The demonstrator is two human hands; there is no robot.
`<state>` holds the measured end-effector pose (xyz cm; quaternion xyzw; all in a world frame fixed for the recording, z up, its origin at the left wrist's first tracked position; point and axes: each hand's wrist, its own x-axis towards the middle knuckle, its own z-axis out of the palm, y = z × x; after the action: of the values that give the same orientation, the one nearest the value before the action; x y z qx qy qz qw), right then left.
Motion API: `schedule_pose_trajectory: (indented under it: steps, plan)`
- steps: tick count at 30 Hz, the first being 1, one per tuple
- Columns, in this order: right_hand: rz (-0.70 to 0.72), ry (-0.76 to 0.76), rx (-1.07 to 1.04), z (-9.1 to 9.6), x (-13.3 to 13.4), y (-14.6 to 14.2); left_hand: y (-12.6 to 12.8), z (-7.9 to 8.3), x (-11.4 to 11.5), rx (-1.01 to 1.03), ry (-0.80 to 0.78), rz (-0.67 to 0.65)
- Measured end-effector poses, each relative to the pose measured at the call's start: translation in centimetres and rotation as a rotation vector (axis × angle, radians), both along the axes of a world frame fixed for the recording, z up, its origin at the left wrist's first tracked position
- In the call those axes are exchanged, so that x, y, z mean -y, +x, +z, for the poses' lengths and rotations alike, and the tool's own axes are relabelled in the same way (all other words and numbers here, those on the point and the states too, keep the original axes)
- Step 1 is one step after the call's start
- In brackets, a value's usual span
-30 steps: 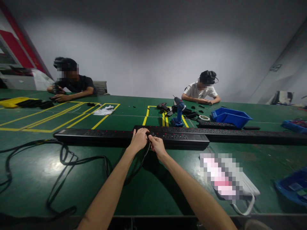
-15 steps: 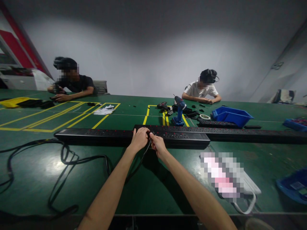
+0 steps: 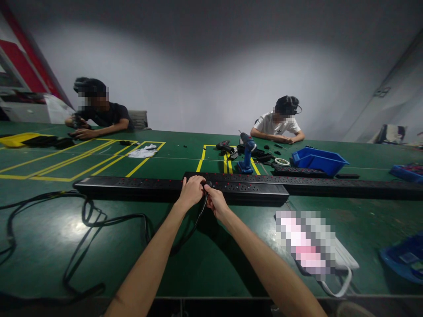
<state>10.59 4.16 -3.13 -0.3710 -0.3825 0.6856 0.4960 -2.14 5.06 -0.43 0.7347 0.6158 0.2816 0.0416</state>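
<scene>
A long black power strip (image 3: 125,185) with a row of sockets and small red marks lies across the green table in front of me. My left hand (image 3: 191,191) is closed over its middle, fingers curled on the top face. Close beside it, my right hand (image 3: 215,200) pinches the end of a black power cable (image 3: 199,215) with thumb and fingers, against the strip's top. The cable's plug is mostly hidden by my fingers. From there the cord hangs down toward me, and looped black cable lies on the left of the table.
Behind is another long strip (image 3: 330,186). Farther back stand a blue cordless drill (image 3: 246,154), a tape roll (image 3: 282,162) and a blue bin (image 3: 320,161). A blurred-out item with a white strap (image 3: 343,284) lies front right. Two people sit across the table.
The near strip has shifted very slightly left, and my right hand a little left with it. Both hands keep nearly the same hold.
</scene>
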Motion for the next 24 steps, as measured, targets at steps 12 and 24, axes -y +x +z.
schedule_pose_trajectory:
  steps: [12, 24]
  plan:
    - [-0.026, -0.081, -0.044, 0.5, -0.5, -0.3, -0.1, -0.3, -0.1, 0.002, -0.018, 0.008]
    - [-0.034, -0.052, 0.03, 0.8, 0.5, -0.1, -0.1, -0.2, -0.1, -0.021, -0.008, 0.007]
